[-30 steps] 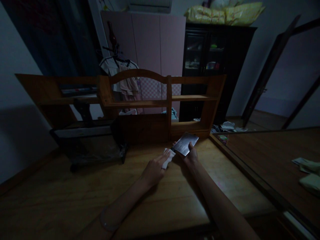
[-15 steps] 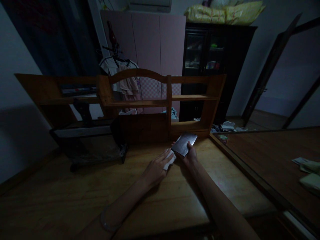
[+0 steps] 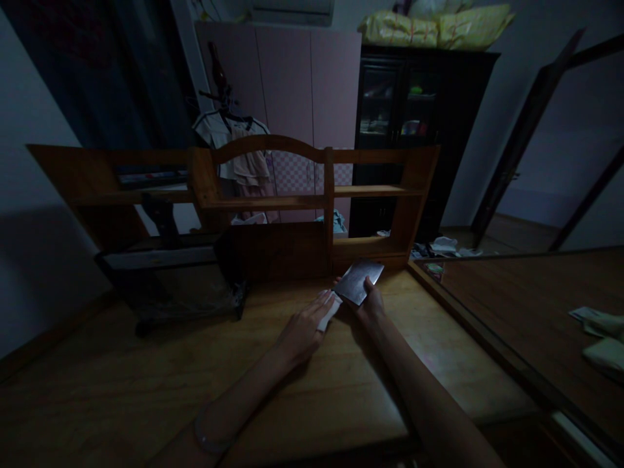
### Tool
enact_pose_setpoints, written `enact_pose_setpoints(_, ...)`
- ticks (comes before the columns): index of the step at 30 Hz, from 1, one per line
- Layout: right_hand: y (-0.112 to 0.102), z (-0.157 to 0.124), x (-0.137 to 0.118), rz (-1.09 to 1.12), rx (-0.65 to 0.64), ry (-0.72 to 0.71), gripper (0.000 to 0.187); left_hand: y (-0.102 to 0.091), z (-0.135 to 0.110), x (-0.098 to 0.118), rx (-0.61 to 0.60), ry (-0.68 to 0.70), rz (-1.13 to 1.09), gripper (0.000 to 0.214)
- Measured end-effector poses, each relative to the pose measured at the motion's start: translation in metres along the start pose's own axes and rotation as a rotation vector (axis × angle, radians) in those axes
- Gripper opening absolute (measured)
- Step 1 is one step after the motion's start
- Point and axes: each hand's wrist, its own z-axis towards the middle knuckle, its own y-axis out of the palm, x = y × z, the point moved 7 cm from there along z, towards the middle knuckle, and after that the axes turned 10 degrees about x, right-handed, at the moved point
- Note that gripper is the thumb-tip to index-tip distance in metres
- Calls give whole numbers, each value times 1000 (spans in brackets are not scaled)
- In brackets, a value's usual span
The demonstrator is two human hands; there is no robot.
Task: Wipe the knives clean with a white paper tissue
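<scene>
My right hand (image 3: 369, 305) grips a broad steel cleaver (image 3: 359, 281) near its handle end, thumb on the flat of the blade, blade raised above the wooden desk (image 3: 341, 390) and pointing away from me. My left hand (image 3: 303, 328) lies flat on the desk with fingers together, pressing a folded white cloth (image 3: 327, 311) against the blade's near left edge. A thin bangle sits on my left forearm.
A wooden shelf unit (image 3: 273, 195) stands at the back of the desk. Behind it are a pink wardrobe (image 3: 292, 78), hanging clothes and a dark glass cabinet (image 3: 409, 117). A wooden bed surface (image 3: 536, 312) lies to the right with small papers.
The cleaver has tilted and its blade now looks darker, reflecting less light. My left hand slid slightly forward with the cloth toward the blade.
</scene>
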Motion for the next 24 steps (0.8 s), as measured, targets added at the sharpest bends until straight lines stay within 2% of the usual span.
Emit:
enact_pose_setpoints(3,-1,3,0,2,-13,-10,54,2,-1,-1,-6,16,19,66)
enact_pose_setpoints(11,2,5,17,-19,-56,74,56,6,-1,-4,4,39,70,73)
enact_pose_setpoints(24,4,-4,-6,59,-50,-11,55,-5,1,4,42,75,171,62)
